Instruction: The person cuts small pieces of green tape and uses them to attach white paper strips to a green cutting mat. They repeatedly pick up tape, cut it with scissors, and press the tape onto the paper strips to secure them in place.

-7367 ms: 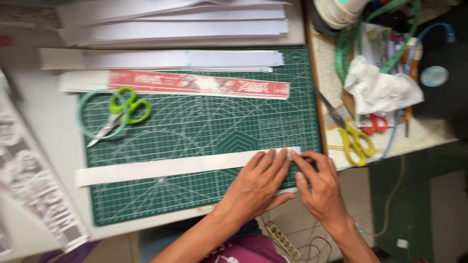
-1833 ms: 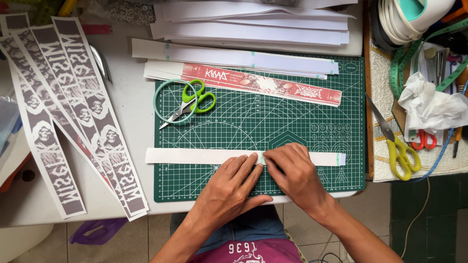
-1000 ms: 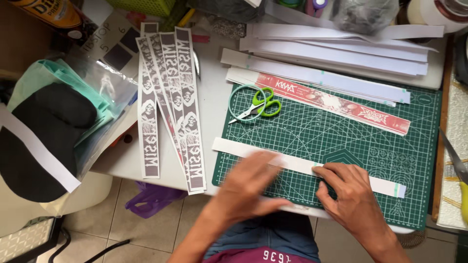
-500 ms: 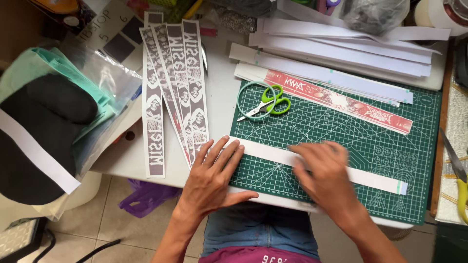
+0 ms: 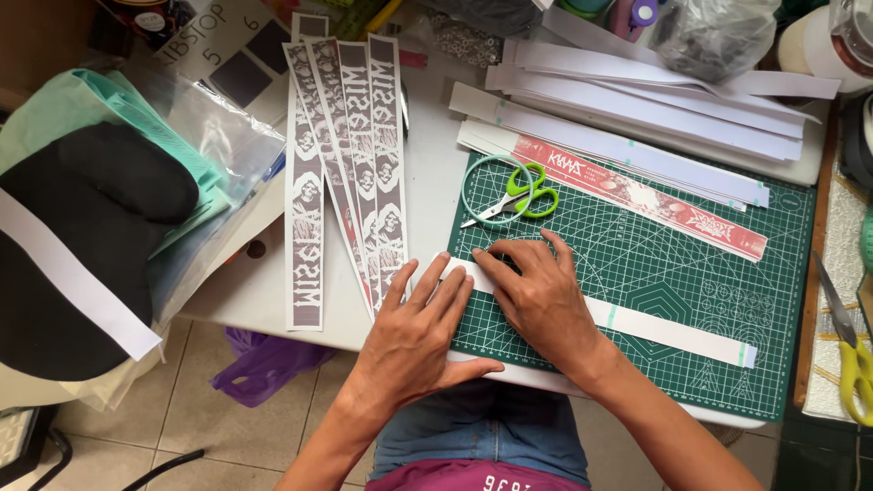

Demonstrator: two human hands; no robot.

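Cutting mat: green, gridded, on the table's right half, giving the strip a flat, firm bed.
Printed strips: dark patterned lengths fanned out left of the mat, set aside.
White paper strip: slants across the mat's near part, its left end under both hands.
Right hand: flat, fingers spread, pressing the strip down, gripping nothing.
Left hand: flat, at the strip's left end, pinning it.
Green scissors: lying just beyond the hands, within reach.
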